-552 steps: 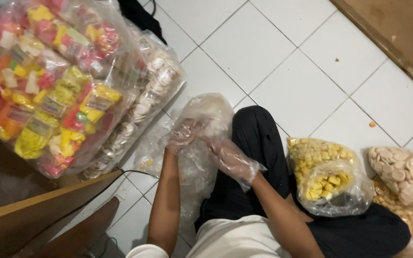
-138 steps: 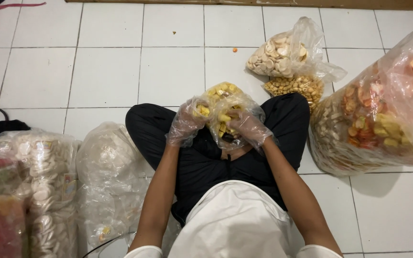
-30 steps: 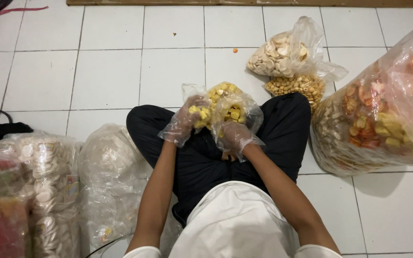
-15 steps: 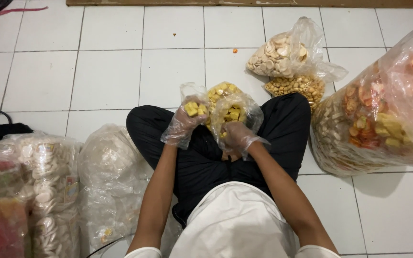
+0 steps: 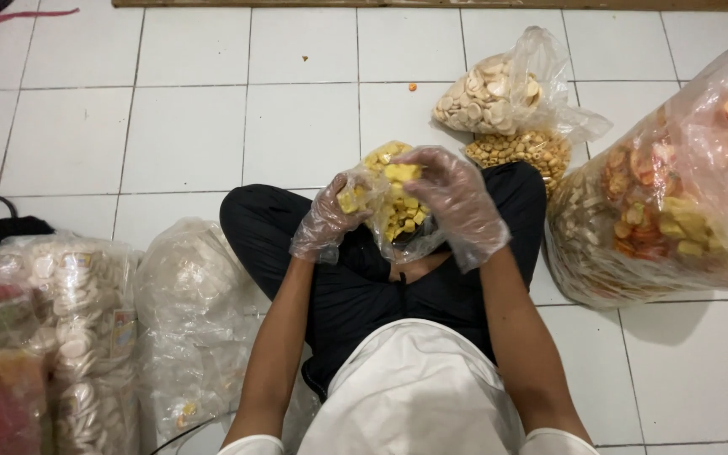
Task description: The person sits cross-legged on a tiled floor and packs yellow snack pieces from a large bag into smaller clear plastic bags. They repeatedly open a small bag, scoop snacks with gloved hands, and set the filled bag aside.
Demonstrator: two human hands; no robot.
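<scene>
I sit cross-legged on a white tiled floor, both hands in thin clear plastic gloves. A small clear bag of yellow snack pieces (image 5: 391, 221) rests above my lap. My left hand (image 5: 330, 221) pinches the bag's left edge with some yellow pieces under its fingers. My right hand (image 5: 452, 198) is curled over the bag's top right side, with a yellow piece at its fingertips.
A large clear sack of mixed orange and yellow crackers (image 5: 676, 202) stands at the right. Behind it lie a bag of pale round chips (image 5: 486, 97) and a bag of small brown rings (image 5: 520, 152). Bags of white crackers (image 5: 69, 320) and an almost empty clear bag (image 5: 195, 312) sit at the left.
My right hand has risen from beside the bag's lower right to its top. My left hand keeps its hold on the left edge.
</scene>
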